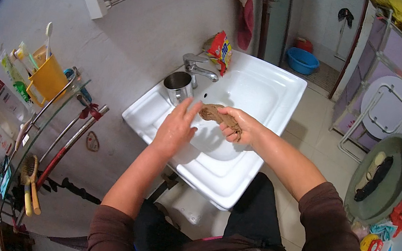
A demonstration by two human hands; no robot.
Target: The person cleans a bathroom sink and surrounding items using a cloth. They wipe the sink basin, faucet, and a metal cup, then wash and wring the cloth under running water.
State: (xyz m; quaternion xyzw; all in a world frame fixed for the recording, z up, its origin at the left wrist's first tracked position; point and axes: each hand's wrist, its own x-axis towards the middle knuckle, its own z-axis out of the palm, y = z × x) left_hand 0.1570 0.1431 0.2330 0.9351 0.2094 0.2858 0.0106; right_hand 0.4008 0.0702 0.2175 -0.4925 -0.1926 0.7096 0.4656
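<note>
Over the white washbasin (pixel 278 106), my right hand (pixel 241 126) is closed around a brown, crumpled, wet-looking cloth (pixel 209 111), whose folds stick out on both sides of the fist. My left hand (pixel 175 129) is open, its fingers stretched toward the cloth's left end; whether the fingertips touch it I cannot tell. Beyond the left hand, a shiny metal cup (pixel 178 88) stands on the basin's rim beside the chrome faucet (pixel 200 66). A red and yellow packet (pixel 219 52) leans at the back corner by the wall.
On the left wall, a glass shelf (pixel 57 111) carries toiletries and a yellow cup (pixel 49 78) with toothbrushes; a hairbrush (pixel 29 171) hangs below. At right are a green basin (pixel 398 158) holding dark and pale cloth items and a folded stool (pixel 387 106). Behind lies a blue tub (pixel 302 62).
</note>
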